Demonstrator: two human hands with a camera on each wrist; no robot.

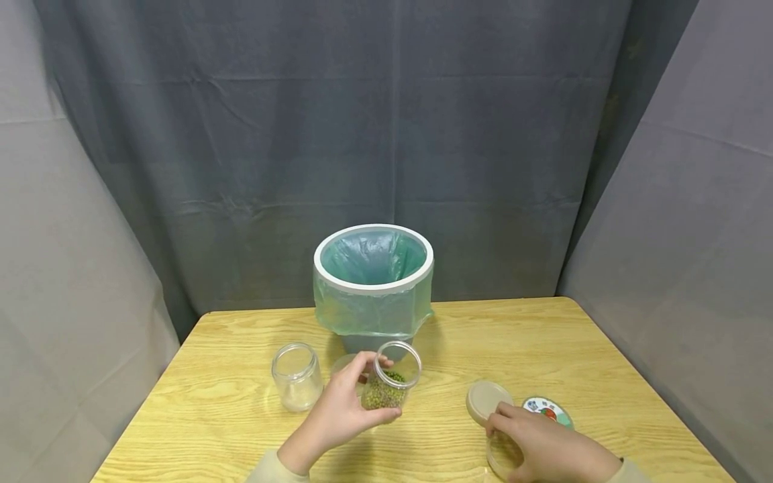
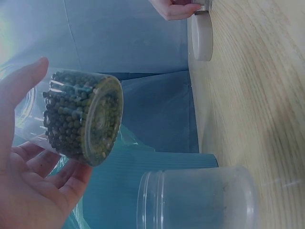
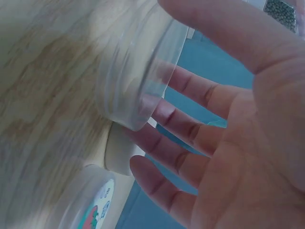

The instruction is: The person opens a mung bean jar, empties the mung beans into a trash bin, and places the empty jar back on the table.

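My left hand grips a clear jar part filled with small green beans. Held above the table, the jar is tilted and its uncovered mouth faces up in the head view. To its left stands a second clear jar, uncovered, with no beans visible in it. At the right, my right hand holds a clear round lid by its edge, thumb on one side and fingers on the other. This lid is on edge at the tabletop; whether it touches the wood I cannot tell.
A beige lid and a lid with a printed label lie beside my right hand. Behind the jars stands a bin with a green liner. A pale round thing is partly hidden behind my left hand. Grey curtains surround the table.
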